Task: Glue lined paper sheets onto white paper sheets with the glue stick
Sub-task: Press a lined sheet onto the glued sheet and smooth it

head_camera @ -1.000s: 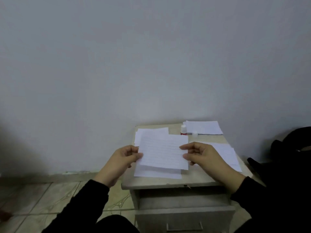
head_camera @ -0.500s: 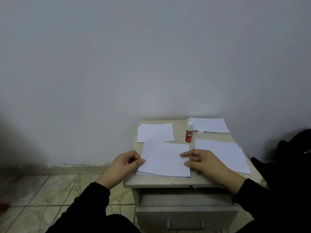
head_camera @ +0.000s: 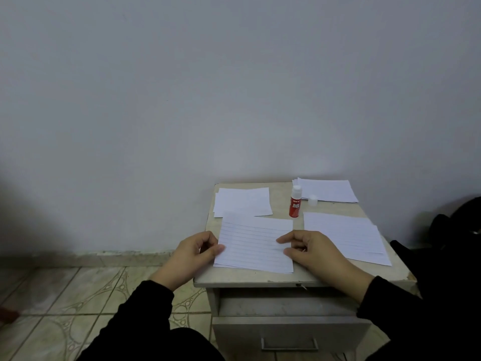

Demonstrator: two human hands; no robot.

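Lined sheet (head_camera: 253,243) on small table (head_camera: 281,278), left hand (head_camera: 194,252) and right hand (head_camera: 316,250) pinching its side edges, glue stick (head_camera: 295,202) upright behind

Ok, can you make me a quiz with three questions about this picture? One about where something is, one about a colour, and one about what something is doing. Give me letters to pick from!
1. Where does the glue stick stand?
A. On the floor
B. On the small table, behind the lined sheet
C. In the drawer

2. What colour is the glue stick's body?
A. Red
B. Green
C. Yellow

3. Is the glue stick's cap on?
A. Yes, it is closed
B. No, the cap lies beside it
C. A hand holds the cap

Answers:
1 B: it stands upright on the tabletop, farther back than the lined sheet held by the left hand and right hand.
2 A: the body is red, with a white top.
3 B: the small white cap sits on the table just to its right.
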